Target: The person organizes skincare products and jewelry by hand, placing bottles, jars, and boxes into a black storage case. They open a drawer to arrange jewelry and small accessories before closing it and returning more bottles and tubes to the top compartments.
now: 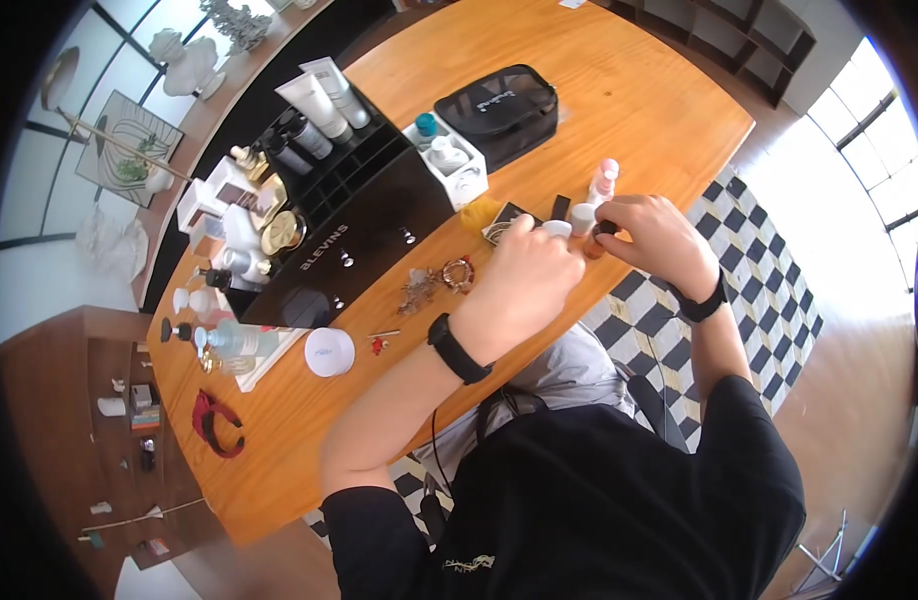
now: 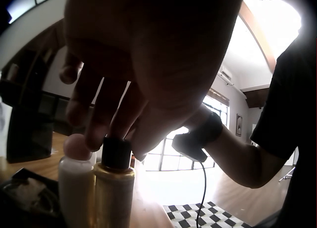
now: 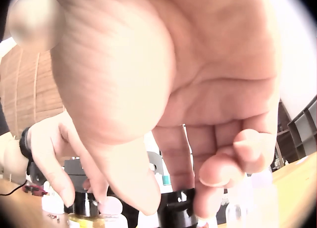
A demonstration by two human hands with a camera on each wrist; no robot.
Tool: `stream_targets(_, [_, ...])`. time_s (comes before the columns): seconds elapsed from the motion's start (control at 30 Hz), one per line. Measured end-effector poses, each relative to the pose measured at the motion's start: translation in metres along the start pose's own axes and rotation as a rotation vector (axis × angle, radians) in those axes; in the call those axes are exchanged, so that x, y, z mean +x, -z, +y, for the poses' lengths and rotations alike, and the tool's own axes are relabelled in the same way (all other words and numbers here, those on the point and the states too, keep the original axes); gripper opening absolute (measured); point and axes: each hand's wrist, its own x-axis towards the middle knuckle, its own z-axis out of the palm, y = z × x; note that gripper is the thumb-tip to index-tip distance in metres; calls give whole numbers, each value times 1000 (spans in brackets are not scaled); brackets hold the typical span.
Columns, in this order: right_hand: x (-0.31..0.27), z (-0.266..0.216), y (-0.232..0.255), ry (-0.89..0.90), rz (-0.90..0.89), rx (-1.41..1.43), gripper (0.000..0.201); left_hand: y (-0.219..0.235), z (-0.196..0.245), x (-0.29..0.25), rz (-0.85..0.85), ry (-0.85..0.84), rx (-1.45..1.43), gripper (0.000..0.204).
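Note:
My left hand (image 1: 534,285) reaches down over the table's front edge. In the left wrist view its fingertips close round the black cap (image 2: 117,153) of a gold-tinted bottle (image 2: 114,193). A white bottle with a round pink cap (image 2: 77,148) stands right beside it. My right hand (image 1: 664,240) pinches a shiny black lid (image 3: 177,208) between thumb and fingers. In the head view that lid tops a brown container (image 1: 592,246), mostly covered by the hand. A white-capped container (image 1: 583,218) and a pink-topped bottle (image 1: 604,180) stand just beyond the right fingers.
A black organizer (image 1: 364,240) full of cosmetics stands left of centre, with a white box (image 1: 459,185) and black mesh bag (image 1: 499,105) beyond. Jewellery (image 1: 419,290), a round white jar (image 1: 330,352) and a red headband (image 1: 217,425) lie further left on the table.

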Motion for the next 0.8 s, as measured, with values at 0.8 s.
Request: stream_targets(0.8, [311,-151,6,714,221,61,30,203,-76,-87,516,517,70,17])
